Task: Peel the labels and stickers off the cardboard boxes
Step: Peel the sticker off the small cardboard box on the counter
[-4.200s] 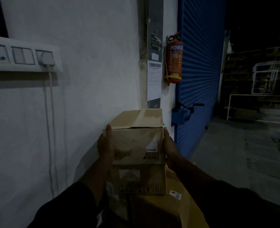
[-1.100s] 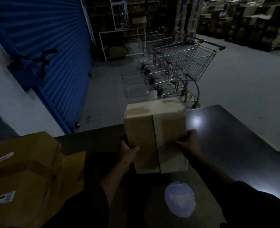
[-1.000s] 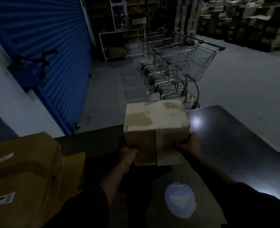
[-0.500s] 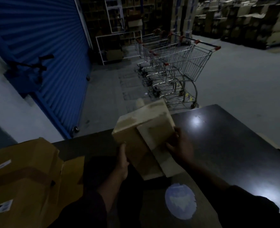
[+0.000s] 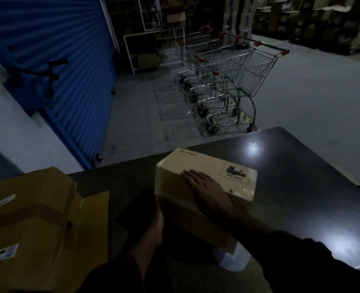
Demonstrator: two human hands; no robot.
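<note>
The pale cardboard box [image 5: 204, 178] lies tilted on the dark table [image 5: 301, 187], near its far edge, with bare tabletop to the right. Larger brown boxes [image 5: 30, 229] crowd the left side. The right hand [image 5: 206, 189] lies flat, fingers straight, on the box's top face beside a printed label [image 5: 236, 173]. The left hand [image 5: 156, 220] sits at the box's near-left edge; its grip cannot be determined.
</note>
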